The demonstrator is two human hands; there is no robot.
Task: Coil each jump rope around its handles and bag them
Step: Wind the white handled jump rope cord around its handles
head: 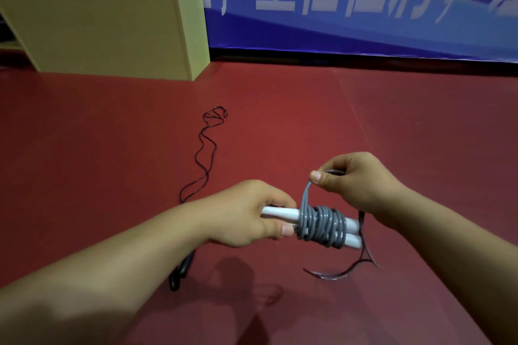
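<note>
Partly hidden by the left hand (246, 213), which is gripping them, the white handles (280, 214) are carrying grey rope (321, 225) coils. The right hand (356, 179) is pinching the rope's loop above them. A black rope (206, 154) is lying on open red floor (392, 120); its handles are half hidden under the left forearm.

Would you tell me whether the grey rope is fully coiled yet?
Not fully: the grey rope wraps the white handles, but the right hand holds a loose loop.

Red floor (308, 120), yellow wooden cabinet (92, 17) at far left, blue banner (364, 31) with white characters behind
</note>
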